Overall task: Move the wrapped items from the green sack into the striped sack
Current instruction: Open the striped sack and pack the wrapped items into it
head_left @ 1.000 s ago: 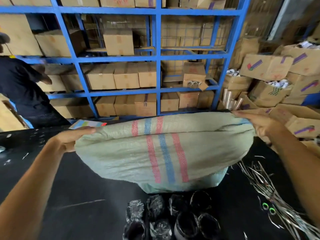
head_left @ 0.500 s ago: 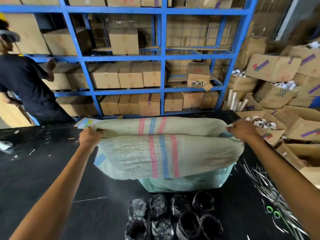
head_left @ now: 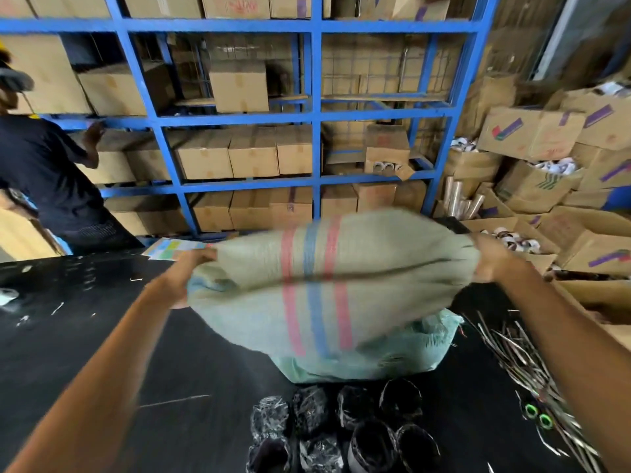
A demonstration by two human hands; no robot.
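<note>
Head view. Left hand (head_left: 193,268) is clamped on the left edge of the striped sack (head_left: 317,281), fingers curled into the fabric. Right hand (head_left: 493,259) grips the opposite edge, fingers closed round bunched cloth. Both hands are motion-blurred, so fine finger detail is soft.

The striped sack is stretched between the two hands and held up off the black surface (head_left: 78,336). Pink-blue-pink stripes run down its middle. Its body sags below hand level.

The green sack (head_left: 420,349) sits on the surface below and between the hands, closer to the right hand. It is mostly hidden behind the striped sack, and I cannot tell if the two touch.

The wrapped items (head_left: 345,425) are a cluster of dark rolls in clear film. They lie on the surface on the near side of both hands, between the forearms, just in front of the green sack and outside both sacks. What is inside the sacks cannot be seen.

A bundle of thin pale strips (head_left: 512,356) lies on the surface below the right hand, beside that forearm. A coloured sheet (head_left: 169,249) lies just beyond the left hand.

Beyond both hands stands a blue rack (head_left: 316,117) stacked with cardboard boxes (head_left: 254,155). Well out to the left of the left hand is another person (head_left: 47,172) in a dark shirt, one hand at a rack shelf. Loose cartons (head_left: 532,131) are piled out to the right of the right hand.
</note>
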